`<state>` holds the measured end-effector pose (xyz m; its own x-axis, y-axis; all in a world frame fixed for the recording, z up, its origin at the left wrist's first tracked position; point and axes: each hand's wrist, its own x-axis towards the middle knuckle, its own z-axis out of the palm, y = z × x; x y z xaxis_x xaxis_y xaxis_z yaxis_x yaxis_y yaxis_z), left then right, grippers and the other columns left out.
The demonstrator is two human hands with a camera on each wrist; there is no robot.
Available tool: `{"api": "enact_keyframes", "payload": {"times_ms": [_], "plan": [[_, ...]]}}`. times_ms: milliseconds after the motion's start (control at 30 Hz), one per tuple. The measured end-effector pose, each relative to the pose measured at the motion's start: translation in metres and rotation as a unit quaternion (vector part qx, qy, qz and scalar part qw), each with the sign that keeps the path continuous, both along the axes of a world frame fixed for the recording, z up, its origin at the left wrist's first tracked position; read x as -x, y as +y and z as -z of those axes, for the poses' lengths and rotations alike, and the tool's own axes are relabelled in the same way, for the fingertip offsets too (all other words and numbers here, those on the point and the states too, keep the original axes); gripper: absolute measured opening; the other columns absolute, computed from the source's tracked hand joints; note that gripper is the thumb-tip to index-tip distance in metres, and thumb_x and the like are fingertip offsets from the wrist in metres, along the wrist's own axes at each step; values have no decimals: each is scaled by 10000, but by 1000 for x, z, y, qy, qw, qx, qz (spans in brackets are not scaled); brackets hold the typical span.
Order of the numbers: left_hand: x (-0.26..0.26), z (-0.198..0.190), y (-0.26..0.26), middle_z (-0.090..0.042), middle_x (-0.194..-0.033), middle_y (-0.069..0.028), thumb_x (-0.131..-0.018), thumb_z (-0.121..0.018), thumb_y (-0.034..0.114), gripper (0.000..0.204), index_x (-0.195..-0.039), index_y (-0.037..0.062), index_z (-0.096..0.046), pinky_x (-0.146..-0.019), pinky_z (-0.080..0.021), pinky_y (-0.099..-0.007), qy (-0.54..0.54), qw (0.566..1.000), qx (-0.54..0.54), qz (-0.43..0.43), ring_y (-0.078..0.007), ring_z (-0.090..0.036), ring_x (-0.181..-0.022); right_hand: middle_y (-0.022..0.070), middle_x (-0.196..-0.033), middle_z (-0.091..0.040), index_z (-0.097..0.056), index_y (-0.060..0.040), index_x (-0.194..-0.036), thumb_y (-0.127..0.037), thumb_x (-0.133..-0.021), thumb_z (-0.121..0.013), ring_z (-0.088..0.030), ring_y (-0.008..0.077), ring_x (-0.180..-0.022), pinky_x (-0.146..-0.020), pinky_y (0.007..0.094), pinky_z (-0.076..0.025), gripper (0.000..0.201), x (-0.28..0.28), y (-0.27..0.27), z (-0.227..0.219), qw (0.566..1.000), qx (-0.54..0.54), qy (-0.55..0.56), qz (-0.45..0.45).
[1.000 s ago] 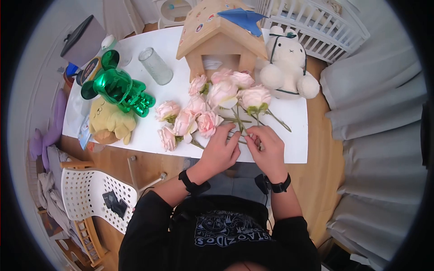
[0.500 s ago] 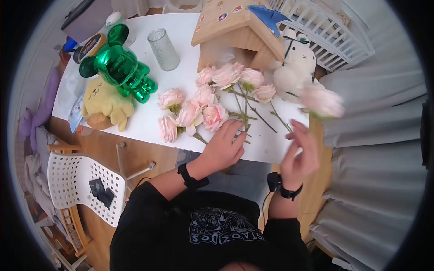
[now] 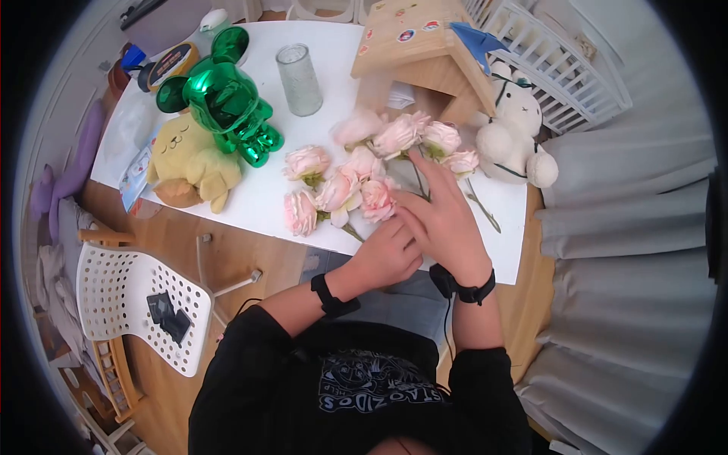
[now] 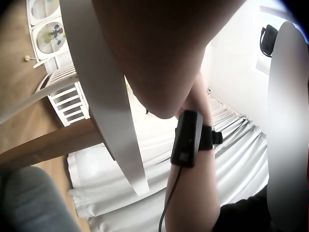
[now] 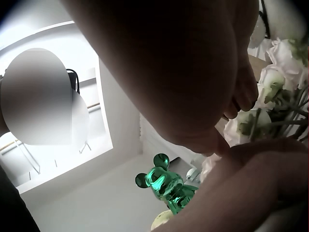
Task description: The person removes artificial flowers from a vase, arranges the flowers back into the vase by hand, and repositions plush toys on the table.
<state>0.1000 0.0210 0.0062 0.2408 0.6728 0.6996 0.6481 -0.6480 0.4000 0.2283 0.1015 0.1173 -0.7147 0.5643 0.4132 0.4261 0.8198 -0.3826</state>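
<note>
Pink artificial roses [image 3: 340,189] with green stems lie in two groups on the white table [image 3: 500,227]. My left hand [image 3: 385,256] is at the table's front edge, fingers curled at the lower ends of the upper group's stems; the right hand partly hides this grip. My right hand [image 3: 449,224] reaches over those stems, fingers stretched toward the blooms of the upper roses [image 3: 441,138]. At the upper group's left, one rose [image 3: 356,127] is blurred. In the right wrist view, rose stems [image 5: 289,116] run close beside both hands.
A clear ribbed glass vase [image 3: 300,83] stands behind the roses. On the left are a shiny green bear figure [image 3: 224,102] and a yellow plush dog [image 3: 189,163]. A wooden toy house [image 3: 409,45] and a white plush rabbit [image 3: 512,129] are at the back right.
My right hand swung out to the right with a rose, then came back left over the upper stems. My left hand stays near the stem ends. The head view has shifted.
</note>
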Motion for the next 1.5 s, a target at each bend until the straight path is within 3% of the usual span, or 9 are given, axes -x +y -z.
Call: {"api": "enact_keyframes", "payload": {"times_ms": [300, 367, 433, 500, 600, 733, 1100, 1300, 1500], "plan": [[22, -33, -33, -638, -1042, -122, -751, -751, 45, 199, -932, 31, -669, -794, -610, -428, -46, 973, -99, 203, -326, -690, -971, 173, -1371, -621, -742, -31, -1177, -19, -898, -771, -605, 399, -1237, -1015, 462, -542, 281, -60, -22, 38, 991, 56, 29, 119], [48, -53, -52, -660, -1054, -126, -755, -749, 44, 176, -917, 60, -682, -740, -609, -396, -15, 980, -116, 160, -322, -711, -990, 163, -1330, -625, -742, -35, -1177, -19, -888, -783, -607, 384, -1202, -987, 454, -546, 292, -77, -28, 43, 988, 59, 32, 138], [96, -34, -61, -681, -1180, -159, -740, -780, 115, 277, -998, 46, -708, -863, -598, -478, 36, 998, -3, 51, -380, -701, -1115, 153, -1288, -628, -741, -38, -1176, -19, -878, -796, -609, 369, -1167, -959, 446, -550, 304, -85, -28, 48, 987, 54, 42, 147], [111, -61, -58, -632, -1407, -190, -739, -817, 151, 444, -1173, 91, -749, -1075, -487, -554, 112, 967, 33, -228, -449, -554, -1375, 134, -1198, -628, -744, -62, -1180, -31, -844, -829, -608, 336, -1108, -911, 435, -548, 347, -87, -31, 53, 986, 86, 59, 129], [117, -52, -53, -529, -1597, -150, -757, -843, 229, 649, -1393, 190, -719, -1205, -313, -614, 149, 957, 93, -232, -471, -411, -1493, 103, -1148, -631, -747, -84, -1178, -53, -789, -865, -605, 322, -1070, -895, 435, -544, 408, -70, -29, 60, 993, 99, 47, 51], [96, -45, -43, -419, -1707, -147, -807, -844, 306, 702, -1485, 257, -669, -1224, -265, -652, 210, 943, 134, -222, -475, -351, -1544, 81, -1158, -650, -750, -70, -1151, -48, -790, -843, -614, 313, -1072, -924, 417, -539, 374, -45, -16, 62, 997, 65, 28, -13], [111, -26, -28, -503, -1510, -203, -796, -888, 270, 685, -1444, 177, -686, -1188, -336, -601, 196, 930, 122, -288, -472, -416, -1443, 108, -1229, -652, -733, -39, -1186, -5, -895, -767, -620, 320, -1138, -978, 410, -528, 295, -57, 0, 56, 991, 94, 97, 17], [128, -33, -26, -561, -1415, -180, -749, -933, 272, 716, -1411, 153, -687, -1158, -397, -569, 129, 976, 87, -154, -438, -497, -1388, 118, -1332, -614, -705, -23, -1253, -16, -911, -766, -592, 336, -1231, -1045, 419, -509, 348, -54, 13, 74, 991, 122, 60, 18], [136, -14, -25, -652, -1257, -184, -828, -823, 90, 647, -1432, -2, -608, -1097, -481, -488, -62, 981, 77, -166, -415, -605, -1251, 121, -1384, -594, -690, -42, -1234, -43, -881, -801, -538, 360, -1337, -1127, 443, -461, 369, -54, 19, 80, 990, 115, 81, 6]]}}
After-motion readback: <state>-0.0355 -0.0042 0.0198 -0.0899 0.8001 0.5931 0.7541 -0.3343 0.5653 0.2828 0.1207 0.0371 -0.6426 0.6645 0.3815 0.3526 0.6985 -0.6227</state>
